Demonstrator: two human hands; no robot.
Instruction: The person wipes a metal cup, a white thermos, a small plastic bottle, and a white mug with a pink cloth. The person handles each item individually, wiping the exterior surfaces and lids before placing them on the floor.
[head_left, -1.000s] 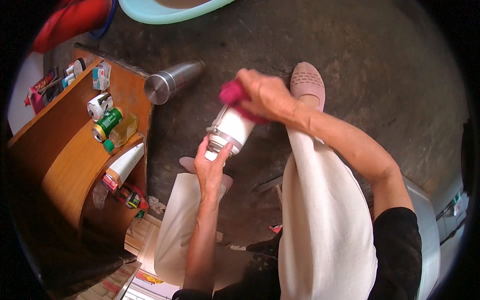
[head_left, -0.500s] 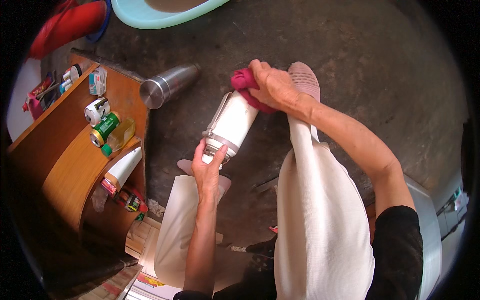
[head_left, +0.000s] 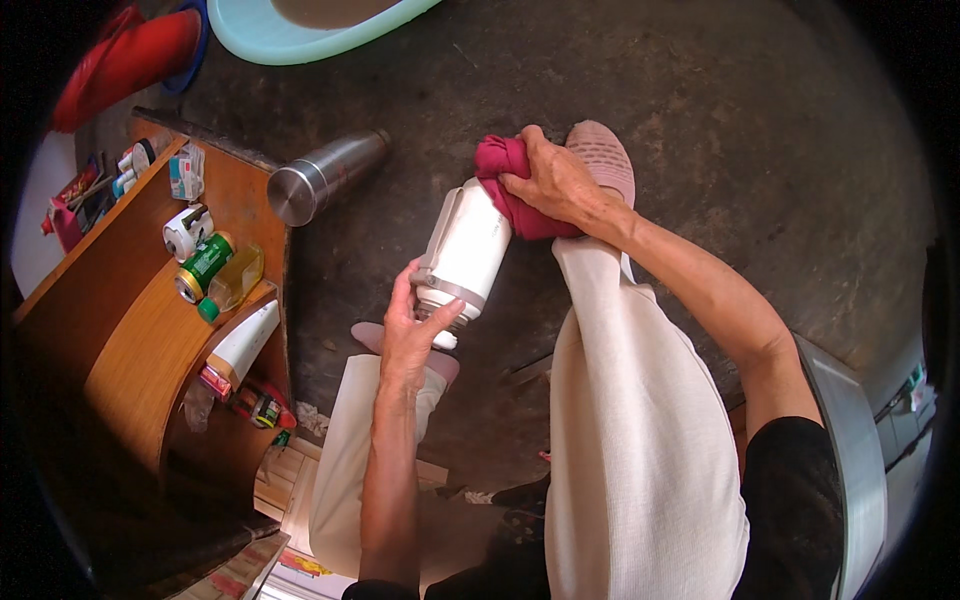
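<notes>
A white thermos flask (head_left: 468, 241) with a metal band and a side handle is held tilted between my two hands, above the floor. My left hand (head_left: 408, 335) is closed round its narrower neck end, thumb across the front. Pressed against the flask's far end is a bunched dark-red cloth (head_left: 518, 190). My right hand (head_left: 563, 182) grips that cloth, fingers bent over it. The cloth hides part of the flask's far end.
A steel tumbler (head_left: 327, 178) stands on the dark floor, left of the flask. Further left, a wooden shelf unit (head_left: 130, 375) holds a green can (head_left: 206, 267), a bottle (head_left: 237, 276) and boxes. A pale green basin (head_left: 300, 48) with murky water sits at the far edge.
The flask and both hands have shifted slightly, with the cloth now a little further right and lower against the flask's far end. Both grips are kept.
</notes>
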